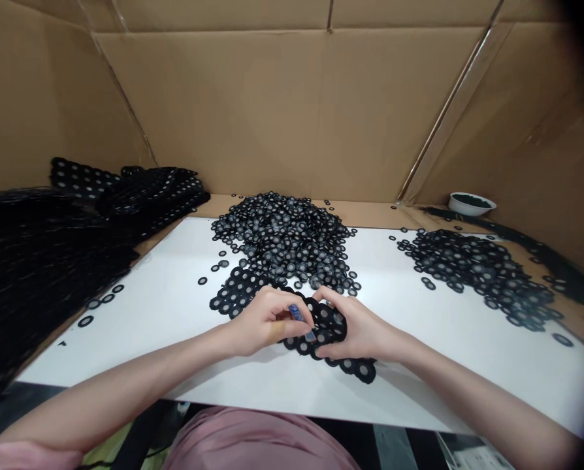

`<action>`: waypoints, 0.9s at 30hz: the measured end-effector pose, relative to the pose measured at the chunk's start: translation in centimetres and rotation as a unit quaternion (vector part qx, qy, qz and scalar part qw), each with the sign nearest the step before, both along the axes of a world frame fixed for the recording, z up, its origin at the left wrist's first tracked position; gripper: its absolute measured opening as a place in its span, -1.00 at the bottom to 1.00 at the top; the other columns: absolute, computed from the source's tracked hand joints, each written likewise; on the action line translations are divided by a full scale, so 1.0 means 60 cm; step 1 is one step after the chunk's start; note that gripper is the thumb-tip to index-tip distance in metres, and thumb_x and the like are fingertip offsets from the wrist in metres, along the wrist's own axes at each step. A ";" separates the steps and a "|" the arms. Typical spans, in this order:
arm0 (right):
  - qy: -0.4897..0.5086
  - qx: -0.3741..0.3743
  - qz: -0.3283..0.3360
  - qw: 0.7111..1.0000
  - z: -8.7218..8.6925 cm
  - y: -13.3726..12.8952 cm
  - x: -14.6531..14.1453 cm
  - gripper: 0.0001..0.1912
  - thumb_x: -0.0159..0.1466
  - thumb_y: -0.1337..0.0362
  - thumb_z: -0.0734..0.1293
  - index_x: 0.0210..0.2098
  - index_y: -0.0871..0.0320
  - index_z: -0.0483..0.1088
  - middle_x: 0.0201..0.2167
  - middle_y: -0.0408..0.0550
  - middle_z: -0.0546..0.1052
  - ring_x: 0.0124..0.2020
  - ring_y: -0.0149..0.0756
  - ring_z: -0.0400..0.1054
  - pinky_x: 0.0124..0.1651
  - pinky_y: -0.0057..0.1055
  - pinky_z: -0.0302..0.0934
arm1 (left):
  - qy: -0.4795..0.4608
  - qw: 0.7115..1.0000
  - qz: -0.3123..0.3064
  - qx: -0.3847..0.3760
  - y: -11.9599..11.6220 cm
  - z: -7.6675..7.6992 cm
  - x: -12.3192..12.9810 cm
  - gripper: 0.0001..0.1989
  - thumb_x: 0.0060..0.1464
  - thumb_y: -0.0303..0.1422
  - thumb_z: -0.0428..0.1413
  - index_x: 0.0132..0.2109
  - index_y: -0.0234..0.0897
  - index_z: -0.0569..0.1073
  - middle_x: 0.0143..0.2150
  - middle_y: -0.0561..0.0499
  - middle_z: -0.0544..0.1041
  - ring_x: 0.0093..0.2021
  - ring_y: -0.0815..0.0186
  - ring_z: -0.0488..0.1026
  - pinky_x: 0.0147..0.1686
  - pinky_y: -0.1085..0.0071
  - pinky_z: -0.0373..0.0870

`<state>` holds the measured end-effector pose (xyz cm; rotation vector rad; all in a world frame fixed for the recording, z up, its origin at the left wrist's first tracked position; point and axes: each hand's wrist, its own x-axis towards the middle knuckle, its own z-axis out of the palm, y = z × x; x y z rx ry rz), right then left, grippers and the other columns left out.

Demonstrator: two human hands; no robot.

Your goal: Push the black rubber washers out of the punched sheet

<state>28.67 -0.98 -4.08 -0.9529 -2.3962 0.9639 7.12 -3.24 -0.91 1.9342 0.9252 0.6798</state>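
Black, bendy strip of joined rings with pale centres (324, 333) lies bunched between the bare left hand (267, 320) and right hand (358, 326), just above a white tabletop (140, 333). Both hands' fingers (328, 297) curl narrowly, pinching the strip from either side. It looks light and rubbery, so the webbing between rings seems the likeliest place to grip. Behind it sits a heap of loose black rings (282, 241), with a second heap of black rings (478, 277) to the right.

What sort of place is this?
Probably a small-parts production or sorting bench: a heap of black rubber-like rings with grey centres, stacked black perforated sheet, and a white work board walled by brown corrugated cardboard.
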 end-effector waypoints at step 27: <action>0.021 -0.017 0.019 0.999 0.008 -0.006 -0.002 -0.46 -0.07 0.28 0.47 -0.14 0.07 0.20 -0.39 -0.24 0.35 -0.41 -0.36 0.22 -0.40 -0.51 0.08 | -0.042 0.993 0.005 -0.113 -0.003 0.001 0.007 -0.89 -0.01 -0.42 0.15 -0.35 -0.42 0.50 -0.66 0.11 0.34 -0.69 0.51 0.25 -0.66 0.64 0.15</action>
